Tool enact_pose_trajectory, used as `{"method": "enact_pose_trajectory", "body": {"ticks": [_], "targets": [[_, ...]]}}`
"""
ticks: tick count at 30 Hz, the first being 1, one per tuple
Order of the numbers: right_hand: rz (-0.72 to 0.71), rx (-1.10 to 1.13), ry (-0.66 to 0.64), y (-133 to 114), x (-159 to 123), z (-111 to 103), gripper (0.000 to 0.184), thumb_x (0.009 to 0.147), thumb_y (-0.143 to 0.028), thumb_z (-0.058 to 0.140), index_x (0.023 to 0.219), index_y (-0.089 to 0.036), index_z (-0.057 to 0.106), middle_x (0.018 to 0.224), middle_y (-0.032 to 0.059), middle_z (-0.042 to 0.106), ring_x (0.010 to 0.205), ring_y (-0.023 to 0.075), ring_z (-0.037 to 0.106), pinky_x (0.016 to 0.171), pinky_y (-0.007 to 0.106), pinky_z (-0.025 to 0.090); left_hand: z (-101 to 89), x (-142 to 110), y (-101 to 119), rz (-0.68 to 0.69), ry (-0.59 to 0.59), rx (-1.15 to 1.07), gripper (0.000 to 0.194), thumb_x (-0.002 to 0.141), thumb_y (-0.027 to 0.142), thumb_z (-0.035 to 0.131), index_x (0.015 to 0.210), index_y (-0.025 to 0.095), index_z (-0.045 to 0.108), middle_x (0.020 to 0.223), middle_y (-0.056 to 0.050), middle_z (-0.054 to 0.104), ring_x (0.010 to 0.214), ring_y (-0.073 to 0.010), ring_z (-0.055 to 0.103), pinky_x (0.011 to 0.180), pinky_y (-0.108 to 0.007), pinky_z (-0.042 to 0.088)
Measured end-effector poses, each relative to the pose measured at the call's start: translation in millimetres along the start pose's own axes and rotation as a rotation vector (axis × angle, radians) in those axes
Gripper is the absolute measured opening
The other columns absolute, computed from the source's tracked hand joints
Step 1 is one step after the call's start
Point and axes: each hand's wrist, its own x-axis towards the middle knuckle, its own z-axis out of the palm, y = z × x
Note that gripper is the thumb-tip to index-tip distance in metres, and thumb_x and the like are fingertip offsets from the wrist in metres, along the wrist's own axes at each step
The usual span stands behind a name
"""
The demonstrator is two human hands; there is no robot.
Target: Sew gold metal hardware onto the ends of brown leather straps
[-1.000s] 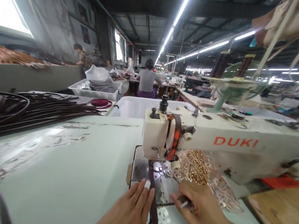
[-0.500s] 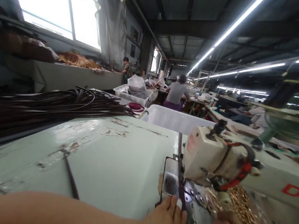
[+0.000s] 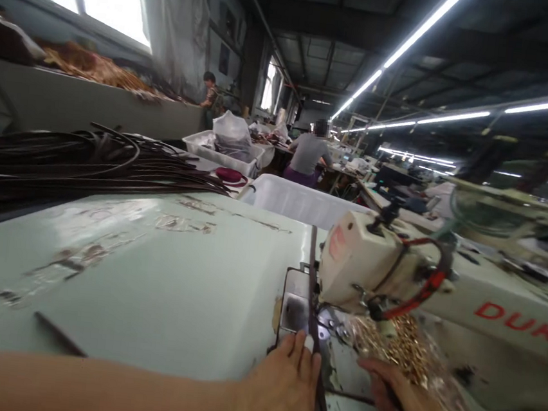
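Note:
My left hand (image 3: 285, 387) lies flat on the sewing table, fingers stretched out beside a thin dark leather strap (image 3: 314, 319). The strap runs from the bottom edge, under the head of a cream DUKI sewing machine (image 3: 374, 267), and out past it toward the back. My right hand (image 3: 403, 405) rests just right of the strap, fingers curled and pinching a thin dark piece near the needle plate (image 3: 295, 311). Behind my right hand lies a clear bag of small gold metal parts (image 3: 400, 350).
A large pile of dark leather straps (image 3: 65, 163) covers the table's far left. A short dark strip (image 3: 60, 335) lies near my left forearm. A white plastic bin (image 3: 298, 201) stands behind the table. Other people sit and stand at distant workstations (image 3: 308, 154).
The view has swung left and then partly back, and the strap has fed further through the machine. Both hands stay at the needle plate; the left forearm now crosses the bottom.

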Motion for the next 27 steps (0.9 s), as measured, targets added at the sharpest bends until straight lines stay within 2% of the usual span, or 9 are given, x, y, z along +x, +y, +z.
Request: {"method": "enact_pose_trajectory", "body": {"ticks": [2, 6, 9, 12, 15, 19, 22, 24, 27], "targets": [[-0.069, 0.029, 0.004, -5, 5, -1, 0.01, 0.092, -0.017, 0.045, 0.095, -0.021, 0.053, 0.071, 0.0004, 0.062, 0.053, 0.0111, 0.057, 0.052, 0.02, 0.044, -11.8, 0, -4, 0.044, -0.07, -0.023, 0.047, 0.091, 0.021, 0.043, 0.129, -0.005, 0.046, 0.126, -0.029, 0.052, 0.121, -0.0381, 0.047, 0.098, -0.048, 0.041], [-0.052, 0.067, 0.052, -9, 16, -4, 0.029, 0.091, -0.021, 0.048, 0.063, -0.019, 0.041, 0.056, -0.0012, 0.044, 0.052, 0.0114, 0.046, 0.05, 0.023, 0.034, -35.6, -2, -9, 0.064, -0.227, -0.144, 0.066, 0.088, 0.043, 0.052, 0.132, -0.006, 0.043, 0.131, -0.031, 0.044, 0.124, -0.0398, 0.043, 0.102, -0.048, 0.039], [0.056, 0.184, 0.023, -9, 19, -11, 0.019, 0.092, -0.015, 0.041, 0.075, -0.017, 0.05, 0.079, 0.0056, 0.057, 0.073, 0.014, 0.056, 0.064, 0.025, 0.044, -44.6, -3, -7, 0.001, -0.229, -0.187, 0.071, 0.08, 0.041, 0.064, 0.133, -0.002, 0.044, 0.135, -0.028, 0.042, 0.128, -0.0375, 0.04, 0.107, -0.046, 0.033], [-0.055, 0.276, -0.206, -15, 21, -30, 0.024, 0.089, -0.013, 0.042, 0.11, -0.016, 0.054, 0.111, 0.0088, 0.061, 0.101, 0.0169, 0.058, 0.085, 0.03, 0.046, -45.2, -3, -5, -0.026, -0.225, -0.187, 0.072, 0.077, 0.038, 0.067, 0.133, -0.001, 0.043, 0.137, -0.027, 0.04, 0.129, -0.0372, 0.038, 0.108, -0.047, 0.032], [-0.101, 0.48, -0.518, -25, 25, -57, 0.026, 0.092, -0.016, 0.039, 0.107, -0.017, 0.06, 0.092, 0.0027, 0.068, 0.083, 0.0119, 0.063, 0.08, 0.025, 0.048, -44.1, -2, -5, -0.01, -0.217, -0.177, 0.07, 0.08, 0.039, 0.063, 0.133, -0.001, 0.043, 0.137, -0.027, 0.04, 0.128, -0.0373, 0.04, 0.107, -0.047, 0.034], [0.066, 0.589, -0.377, -27, 29, -75, 0.046, 0.1, -0.027, 0.025, 0.079, -0.017, 0.064, 0.061, -0.0009, 0.061, 0.053, 0.0066, 0.056, 0.061, 0.018, 0.047, -44.6, 1, -5, 0.02, -0.226, -0.156, 0.071, 0.08, 0.043, 0.061, 0.131, -0.005, 0.045, 0.135, -0.03, 0.04, 0.125, -0.0395, 0.043, 0.103, -0.048, 0.039], [-0.038, 0.441, -0.288, -20, 30, -64, 0.029, 0.099, -0.025, 0.035, 0.098, -0.016, 0.062, 0.09, 0.0048, 0.069, 0.08, 0.0106, 0.065, 0.075, 0.023, 0.05, -43.2, 0, -5, 0.013, -0.241, -0.158, 0.072, 0.079, 0.042, 0.061, 0.13, -0.005, 0.044, 0.134, -0.03, 0.04, 0.123, -0.0404, 0.043, 0.1, -0.049, 0.042], [-0.152, 0.414, -0.341, -16, 31, -55, 0.023, 0.097, -0.022, 0.039, 0.109, -0.015, 0.058, 0.111, 0.0073, 0.065, 0.103, 0.0132, 0.061, 0.087, 0.027, 0.049, -41.8, 0, -5, 0.01, -0.25, -0.143, 0.07, 0.079, 0.039, 0.061, 0.131, -0.005, 0.043, 0.135, -0.029, 0.039, 0.123, -0.0411, 0.043, 0.098, -0.05, 0.043], [-0.164, 0.4, -0.421, -14, 34, -52, 0.026, 0.097, -0.019, 0.04, 0.117, -0.014, 0.055, 0.116, 0.0068, 0.063, 0.109, 0.0126, 0.058, 0.093, 0.026, 0.046, -41.5, 1, -5, 0.02, -0.266, -0.127, 0.07, 0.081, 0.041, 0.059, 0.131, -0.005, 0.043, 0.134, -0.029, 0.038, 0.122, -0.0422, 0.043, 0.096, -0.051, 0.045]]}}
